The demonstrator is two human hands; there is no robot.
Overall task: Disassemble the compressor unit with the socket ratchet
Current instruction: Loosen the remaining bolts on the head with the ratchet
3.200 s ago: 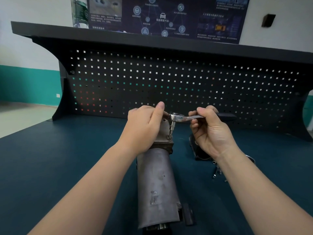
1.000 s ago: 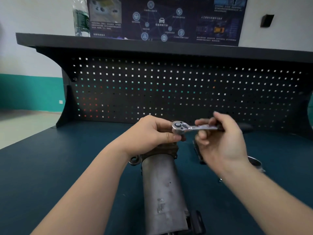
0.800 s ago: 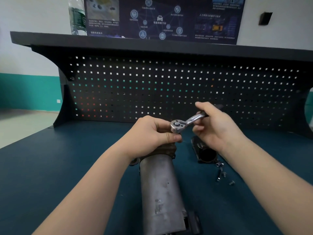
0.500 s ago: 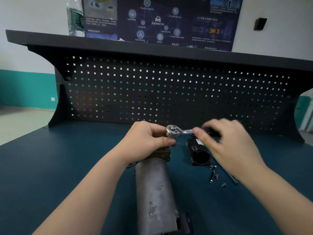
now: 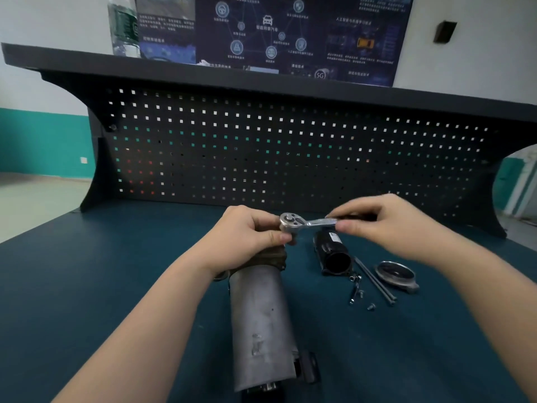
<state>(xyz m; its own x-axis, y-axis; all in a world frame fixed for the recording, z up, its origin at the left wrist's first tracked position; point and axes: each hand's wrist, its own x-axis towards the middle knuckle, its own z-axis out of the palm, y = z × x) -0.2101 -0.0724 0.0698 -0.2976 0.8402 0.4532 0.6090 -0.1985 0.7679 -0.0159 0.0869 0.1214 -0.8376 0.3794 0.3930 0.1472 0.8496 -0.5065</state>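
Grey metal compressor unit [image 5: 261,321] lies lengthwise on the blue worktop [image 5: 87,286]. Left hand [image 5: 247,237], grip curled round its far end beneath the socket ratchet [image 5: 302,223] head. Right hand [image 5: 383,225], grip pinching the ratchet handle. Rightward: black cylinder [image 5: 332,253], loose screws [image 5: 361,296], long bolts [image 5: 374,282], round end cap [image 5: 395,276].

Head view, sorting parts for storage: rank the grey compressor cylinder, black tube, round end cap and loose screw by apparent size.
1. grey compressor cylinder, nearest the camera
2. black tube
3. round end cap, similar to the tube
4. loose screw
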